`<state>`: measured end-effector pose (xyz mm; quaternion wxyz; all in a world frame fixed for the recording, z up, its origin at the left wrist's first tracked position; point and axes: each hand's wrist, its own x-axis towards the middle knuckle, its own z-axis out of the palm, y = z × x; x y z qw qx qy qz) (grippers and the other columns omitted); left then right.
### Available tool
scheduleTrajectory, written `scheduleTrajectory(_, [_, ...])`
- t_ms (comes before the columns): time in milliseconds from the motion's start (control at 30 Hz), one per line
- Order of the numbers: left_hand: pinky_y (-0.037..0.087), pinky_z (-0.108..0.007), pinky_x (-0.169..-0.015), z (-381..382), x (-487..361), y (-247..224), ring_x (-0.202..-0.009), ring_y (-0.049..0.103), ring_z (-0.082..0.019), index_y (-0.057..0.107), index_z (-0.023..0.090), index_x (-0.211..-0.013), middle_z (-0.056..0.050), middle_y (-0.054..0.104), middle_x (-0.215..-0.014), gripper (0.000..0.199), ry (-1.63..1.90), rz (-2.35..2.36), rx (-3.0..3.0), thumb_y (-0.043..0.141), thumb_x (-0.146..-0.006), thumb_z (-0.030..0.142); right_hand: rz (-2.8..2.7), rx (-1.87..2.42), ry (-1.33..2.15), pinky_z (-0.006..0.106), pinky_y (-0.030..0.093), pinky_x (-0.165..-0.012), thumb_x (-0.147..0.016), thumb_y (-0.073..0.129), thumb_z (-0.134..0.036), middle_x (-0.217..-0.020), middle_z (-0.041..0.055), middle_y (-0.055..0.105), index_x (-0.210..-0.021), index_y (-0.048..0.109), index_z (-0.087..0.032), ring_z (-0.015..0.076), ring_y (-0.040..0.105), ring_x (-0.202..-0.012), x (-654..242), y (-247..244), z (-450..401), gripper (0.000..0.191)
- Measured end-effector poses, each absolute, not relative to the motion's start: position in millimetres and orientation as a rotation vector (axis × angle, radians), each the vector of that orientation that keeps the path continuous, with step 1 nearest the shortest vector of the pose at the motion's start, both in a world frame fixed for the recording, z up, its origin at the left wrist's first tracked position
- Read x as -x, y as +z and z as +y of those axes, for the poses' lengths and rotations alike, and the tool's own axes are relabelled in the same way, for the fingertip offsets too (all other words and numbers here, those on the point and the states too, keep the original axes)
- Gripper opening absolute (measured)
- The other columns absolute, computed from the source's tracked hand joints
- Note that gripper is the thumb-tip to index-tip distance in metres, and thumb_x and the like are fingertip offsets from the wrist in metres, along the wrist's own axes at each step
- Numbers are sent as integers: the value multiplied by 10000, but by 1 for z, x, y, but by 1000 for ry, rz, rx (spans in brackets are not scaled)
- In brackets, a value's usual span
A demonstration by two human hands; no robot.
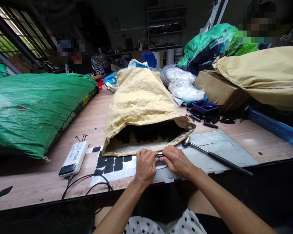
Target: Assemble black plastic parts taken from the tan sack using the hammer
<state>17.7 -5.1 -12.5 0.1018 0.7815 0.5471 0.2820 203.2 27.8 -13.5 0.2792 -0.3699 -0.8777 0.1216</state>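
Both my hands meet at the table's front edge, fingers closed around a short black rod-like piece (159, 155). My left hand (146, 164) grips its left end and my right hand (177, 159) its right end; most of it is hidden by the fingers. Just beyond them lies a tan paper sack (139, 97), its mouth facing me, with black pieces (148, 131) inside. A hammer (217, 157) with a metal head and black handle rests right of my right hand on a grey sheet (205, 146). Left of my left hand is a white sheet with black rounded-square stickers (108, 169).
A white power bank (74, 158) with a black cable (88, 177) lies at left, near a large green sack (39, 110). At right are loose black parts (210, 124), a purple tray (205, 106), a cardboard box (218, 89) and a blue crate (275, 126). Two people are across the table.
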Motion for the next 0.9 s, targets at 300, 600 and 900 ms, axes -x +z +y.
scheduleTrajectory(300, [371,-417,-878,-3,-19,-10,-957,528,-248,653,220,-1025,-48,681,-965,148,835,1617,-2293,516,-974,242,-2294,1149,134,326,388,-759,-956,579,-355,-843,48,625,-894,604,-198,200,531,-822,-238,1,40,171])
scheduleTrajectory(600, [422,-394,-894,-61,-23,7,-962,590,-231,633,236,-1142,-69,696,-1051,214,1024,1170,-2287,509,-971,272,-2356,1208,-150,346,350,-783,-971,508,-268,-825,66,633,-855,624,-184,208,510,-812,-239,-13,42,185])
scheduleTrajectory(900, [484,-376,-917,-105,-28,-117,-1054,674,-277,723,266,-1110,-63,747,-1089,266,-31,1487,-1575,605,-893,365,-2328,1201,-197,331,349,-775,-941,546,-272,-807,56,646,-825,627,-188,199,521,-794,-239,-14,45,164])
